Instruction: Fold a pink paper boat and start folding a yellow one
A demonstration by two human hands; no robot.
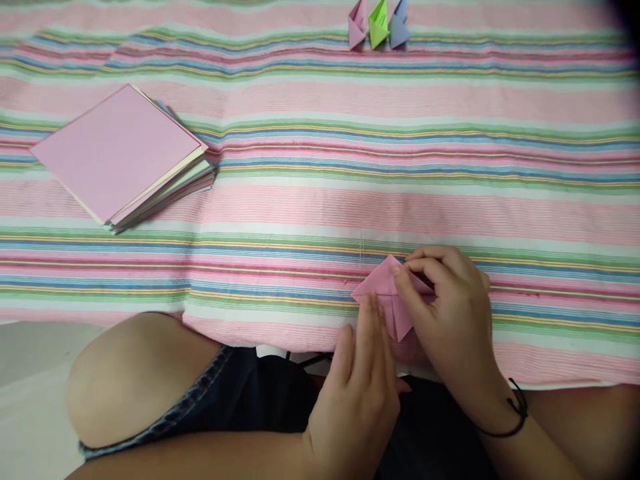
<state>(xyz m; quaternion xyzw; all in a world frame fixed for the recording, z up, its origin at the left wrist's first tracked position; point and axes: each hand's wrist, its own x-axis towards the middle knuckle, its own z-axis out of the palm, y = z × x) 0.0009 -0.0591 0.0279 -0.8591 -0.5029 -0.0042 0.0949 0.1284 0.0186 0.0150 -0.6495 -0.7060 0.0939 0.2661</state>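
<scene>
A small pink folded paper point(384, 279) lies near the front edge of the cloth, diamond-shaped, with a crease across its middle and a slit in its lower half. My right hand point(453, 307) grips its right side, thumb on top and the fingers curled behind. The fingertips of my left hand point(363, 393) press on the paper's lower left part; the fingers are stretched out and held together. My right fingers hide the paper's right corner.
A stack of coloured square paper point(120, 153), pink on top, sits at the left. At the far edge stand three small folded paper pieces: pink point(357, 27), green point(379, 27) and blue point(399, 27). A striped cloth point(280, 207) covers the table.
</scene>
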